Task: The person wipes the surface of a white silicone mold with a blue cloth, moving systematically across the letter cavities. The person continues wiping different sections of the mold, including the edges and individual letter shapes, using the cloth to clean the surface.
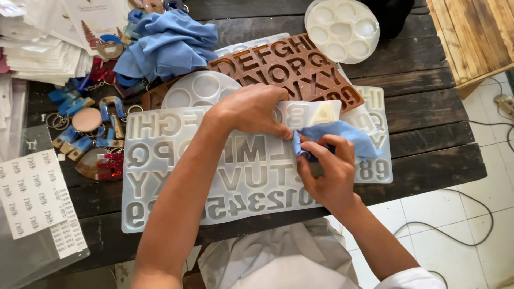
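Right hand (329,179) pinching a folded blue cloth (342,136) in closed fingers against the right part of the clear silicone letter mould (176,176), whose long axis runs left to right across the dark desk (428,112), while the left hand (251,109) presses flat, fingers together, just left of the cloth.

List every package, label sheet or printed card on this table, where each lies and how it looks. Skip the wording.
Sheet of small labels: left front edge of the table, white rectangle with rows of small dark print, lying on a clear plastic bag.
Stack of printed cards in clear sleeves: far left corner, white, fanned out.
Card with a tree picture: top left beside the blue cloth heap, white with a dark red tree.
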